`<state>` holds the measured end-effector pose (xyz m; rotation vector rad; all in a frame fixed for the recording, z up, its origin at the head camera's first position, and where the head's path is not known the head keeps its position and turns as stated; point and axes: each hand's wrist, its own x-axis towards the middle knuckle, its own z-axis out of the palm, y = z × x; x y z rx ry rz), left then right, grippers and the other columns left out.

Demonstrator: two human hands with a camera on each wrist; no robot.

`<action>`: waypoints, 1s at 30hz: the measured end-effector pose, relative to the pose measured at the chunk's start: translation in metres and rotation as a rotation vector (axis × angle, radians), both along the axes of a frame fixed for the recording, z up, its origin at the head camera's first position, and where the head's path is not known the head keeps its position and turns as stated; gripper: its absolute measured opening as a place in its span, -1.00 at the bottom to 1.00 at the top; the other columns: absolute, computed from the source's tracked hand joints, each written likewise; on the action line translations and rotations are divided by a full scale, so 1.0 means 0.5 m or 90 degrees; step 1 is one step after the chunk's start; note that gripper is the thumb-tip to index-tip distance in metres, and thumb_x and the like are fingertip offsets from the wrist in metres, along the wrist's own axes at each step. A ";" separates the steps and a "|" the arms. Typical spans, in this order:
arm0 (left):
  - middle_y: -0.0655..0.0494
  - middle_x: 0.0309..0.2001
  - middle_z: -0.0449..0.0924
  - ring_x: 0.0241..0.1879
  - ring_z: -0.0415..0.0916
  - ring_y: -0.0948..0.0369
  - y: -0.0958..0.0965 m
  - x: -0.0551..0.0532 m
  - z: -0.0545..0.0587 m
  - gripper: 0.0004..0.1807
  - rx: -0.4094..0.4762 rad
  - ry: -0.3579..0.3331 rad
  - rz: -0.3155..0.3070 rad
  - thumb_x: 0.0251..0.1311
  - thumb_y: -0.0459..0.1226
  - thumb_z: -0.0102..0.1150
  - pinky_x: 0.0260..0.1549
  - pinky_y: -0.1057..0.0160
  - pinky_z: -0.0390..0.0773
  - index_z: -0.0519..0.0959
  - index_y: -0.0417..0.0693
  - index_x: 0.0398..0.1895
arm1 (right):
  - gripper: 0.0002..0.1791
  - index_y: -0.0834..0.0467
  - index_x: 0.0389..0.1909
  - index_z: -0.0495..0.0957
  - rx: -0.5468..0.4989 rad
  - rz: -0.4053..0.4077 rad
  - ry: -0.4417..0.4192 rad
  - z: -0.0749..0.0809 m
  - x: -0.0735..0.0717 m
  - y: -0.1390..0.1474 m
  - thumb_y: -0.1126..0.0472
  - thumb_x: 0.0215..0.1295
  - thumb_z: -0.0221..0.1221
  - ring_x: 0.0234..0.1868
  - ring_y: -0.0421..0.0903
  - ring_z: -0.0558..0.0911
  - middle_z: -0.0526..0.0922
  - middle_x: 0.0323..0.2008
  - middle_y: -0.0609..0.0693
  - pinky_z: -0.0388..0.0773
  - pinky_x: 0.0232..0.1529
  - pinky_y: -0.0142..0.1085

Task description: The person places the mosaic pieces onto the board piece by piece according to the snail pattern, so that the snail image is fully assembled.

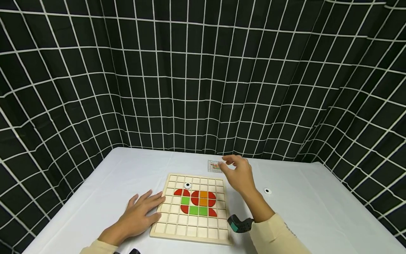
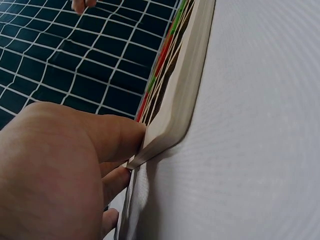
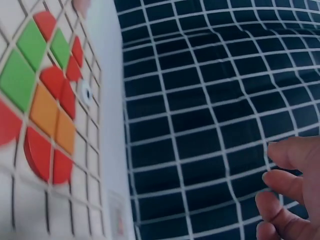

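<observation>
A square wooden grid board (image 1: 180,230) lies on the table, with red, green and orange tiles set in its middle. Spread out flat, my left hand (image 1: 139,213) touches the board's left edge with fingertips and thumb. In the left wrist view, that thumb lies against the board's rim (image 2: 175,112). My right hand (image 1: 238,174) is raised past the board's upper right corner, fingers loosely bent and nothing between them. Those fingers (image 3: 282,155) also show apart in the right wrist view. A round eye piece (image 1: 188,185) sits on the board's upper rows, above the orange tiles (image 1: 203,198).
Behind the board lies a small pattern card (image 1: 214,166), partly covered by my right hand in the head view. A second eye piece (image 1: 268,191) rests on the white tablecloth (image 1: 301,211) to the right. A black gridded curtain (image 1: 196,88) surrounds the table's back and sides.
</observation>
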<state>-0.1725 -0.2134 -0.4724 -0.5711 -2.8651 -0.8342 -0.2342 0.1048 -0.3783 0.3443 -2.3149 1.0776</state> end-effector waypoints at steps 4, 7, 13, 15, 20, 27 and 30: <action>0.15 0.35 0.33 0.42 0.01 -0.06 -0.005 0.001 0.000 -0.50 0.003 0.002 0.005 0.24 -0.13 0.16 0.27 -0.25 -0.29 0.50 0.01 0.26 | -0.76 0.23 -0.17 0.68 0.000 -0.007 0.027 0.010 0.010 0.031 0.21 0.17 0.32 -0.20 0.05 0.50 0.63 -0.31 0.07 0.33 -0.17 -0.06; 0.14 0.35 0.33 0.42 0.00 -0.06 -0.005 0.000 -0.001 -0.50 0.007 0.002 0.003 0.24 -0.13 0.16 0.27 -0.25 -0.30 0.50 0.01 0.26 | -0.75 0.24 -0.16 0.68 -0.005 -0.011 0.048 0.014 0.020 0.055 0.22 0.16 0.34 -0.21 0.04 0.48 0.63 -0.30 0.07 0.33 -0.19 -0.08; 0.16 0.34 0.33 0.42 0.01 -0.05 -0.004 0.001 -0.003 -0.50 0.006 0.002 0.003 0.24 -0.12 0.16 0.27 -0.25 -0.29 0.50 0.02 0.26 | -0.76 0.22 -0.15 0.68 -0.002 -0.032 0.064 0.014 0.036 0.108 0.23 0.16 0.34 -0.20 0.05 0.47 0.62 -0.31 0.08 0.35 -0.24 -0.10; 0.16 0.34 0.33 0.41 0.02 -0.06 -0.005 0.002 -0.003 -0.50 0.006 0.005 0.004 0.24 -0.13 0.16 0.27 -0.26 -0.29 0.51 0.02 0.26 | -0.77 0.22 -0.15 0.67 0.001 -0.040 0.064 0.011 0.041 0.127 0.22 0.18 0.32 -0.20 0.05 0.47 0.61 -0.31 0.08 0.36 -0.25 -0.10; 0.16 0.34 0.33 0.42 0.01 -0.05 -0.004 0.003 -0.002 -0.50 0.003 0.007 0.003 0.24 -0.13 0.16 0.27 -0.25 -0.29 0.50 0.01 0.26 | -0.77 0.22 -0.14 0.67 -0.003 -0.076 0.060 0.002 0.048 0.178 0.21 0.22 0.30 -0.20 0.02 0.45 0.61 -0.31 0.07 0.34 -0.25 -0.16; 0.15 0.35 0.33 0.42 0.01 -0.05 0.000 0.002 -0.001 -0.50 0.006 0.004 0.000 0.24 -0.12 0.16 0.27 -0.25 -0.29 0.50 -0.01 0.26 | -0.75 0.25 -0.12 0.67 -0.019 -0.134 0.051 -0.014 0.053 0.236 0.17 0.28 0.26 -0.24 -0.05 0.43 0.63 -0.30 0.09 0.31 -0.29 -0.31; 0.15 0.35 0.33 0.42 0.00 -0.05 0.001 0.001 -0.002 -0.49 0.007 0.003 -0.002 0.24 -0.12 0.16 0.27 -0.25 -0.30 0.50 -0.01 0.26 | -0.73 0.25 -0.11 0.67 -0.025 -0.152 0.042 -0.031 0.050 0.256 0.15 0.28 0.25 -0.25 -0.05 0.43 0.63 -0.30 0.10 0.31 -0.31 -0.37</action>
